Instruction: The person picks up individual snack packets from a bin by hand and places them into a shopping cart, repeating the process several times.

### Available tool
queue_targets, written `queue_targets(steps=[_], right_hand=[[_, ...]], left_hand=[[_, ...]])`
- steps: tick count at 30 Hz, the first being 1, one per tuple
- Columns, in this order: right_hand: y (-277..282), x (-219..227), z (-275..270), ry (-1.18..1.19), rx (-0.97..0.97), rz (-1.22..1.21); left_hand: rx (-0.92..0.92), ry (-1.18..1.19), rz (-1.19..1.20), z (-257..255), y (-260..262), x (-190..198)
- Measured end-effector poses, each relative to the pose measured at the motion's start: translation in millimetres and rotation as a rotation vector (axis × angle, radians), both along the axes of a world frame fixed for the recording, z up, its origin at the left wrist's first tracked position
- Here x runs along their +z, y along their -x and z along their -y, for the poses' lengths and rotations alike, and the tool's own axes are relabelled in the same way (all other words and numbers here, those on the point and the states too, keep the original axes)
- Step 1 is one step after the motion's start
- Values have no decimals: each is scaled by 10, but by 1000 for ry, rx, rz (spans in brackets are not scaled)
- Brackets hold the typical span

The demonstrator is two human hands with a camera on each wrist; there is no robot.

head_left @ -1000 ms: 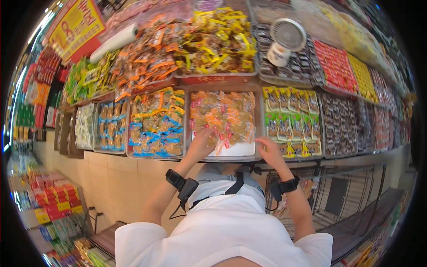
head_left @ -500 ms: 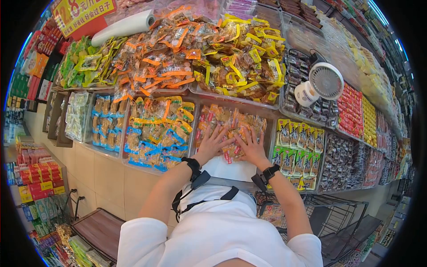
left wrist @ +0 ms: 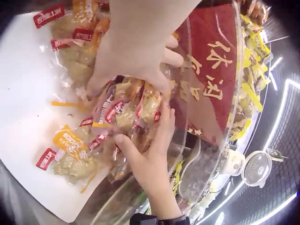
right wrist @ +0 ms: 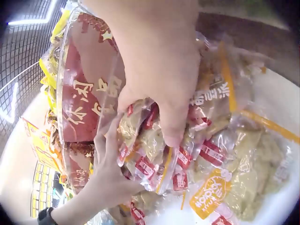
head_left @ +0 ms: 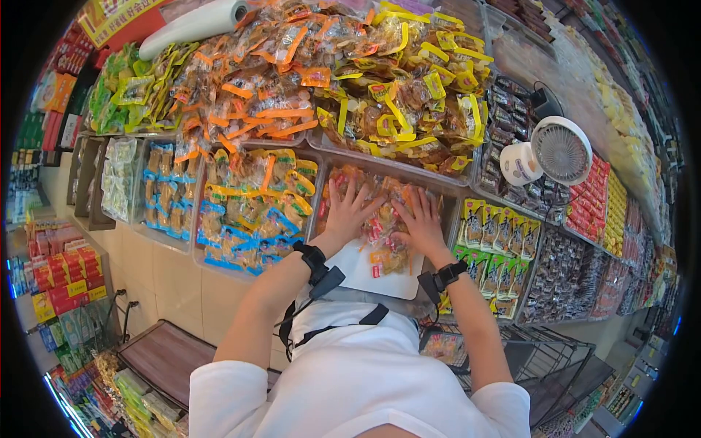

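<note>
My left hand (head_left: 350, 212) and right hand (head_left: 423, 228) rest with spread fingers on small clear packets (head_left: 391, 257) with red and orange labels, inside a bin. A white sheet (head_left: 361, 270) shows at the bin's near side. In the left wrist view, a cluster of packets (left wrist: 124, 110) lies between the left hand (left wrist: 140, 47) and the right hand (left wrist: 152, 164); a loose packet (left wrist: 75, 157) lies on the white surface. In the right wrist view, the right hand (right wrist: 159, 61) presses down on the packets (right wrist: 150, 159), with the left hand (right wrist: 110, 180) across from it.
Blue-and-yellow packets (head_left: 255, 204) fill the bin on the left, green and yellow ones (head_left: 493, 248) the right. Heaped orange (head_left: 255, 87) and yellow packets (head_left: 409, 95) stand behind. A small fan (head_left: 561, 151) sits at the back right; a wire cart (head_left: 540, 358) stands below.
Both hands have moved from the bin's near part onto the packets, fingers now spread. Since the last earlier frame they sit slightly farther in, and more of the white sheet shows. The head view has shifted.
</note>
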State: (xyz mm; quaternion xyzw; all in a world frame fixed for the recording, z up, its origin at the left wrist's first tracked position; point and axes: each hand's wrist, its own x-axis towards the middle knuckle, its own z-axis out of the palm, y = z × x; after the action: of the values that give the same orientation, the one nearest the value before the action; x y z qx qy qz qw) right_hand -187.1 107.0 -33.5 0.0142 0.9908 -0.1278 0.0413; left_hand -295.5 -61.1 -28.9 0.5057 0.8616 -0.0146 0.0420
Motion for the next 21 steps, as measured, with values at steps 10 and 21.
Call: queue_targets(steps=[10,21], right_hand=[[-148,183,154,-56,-84,2],[-111,116,124,123,82,-61]], left_hand=[[-82,-62,125,252,-83,157],[-35,-199,19,305,-34,67]])
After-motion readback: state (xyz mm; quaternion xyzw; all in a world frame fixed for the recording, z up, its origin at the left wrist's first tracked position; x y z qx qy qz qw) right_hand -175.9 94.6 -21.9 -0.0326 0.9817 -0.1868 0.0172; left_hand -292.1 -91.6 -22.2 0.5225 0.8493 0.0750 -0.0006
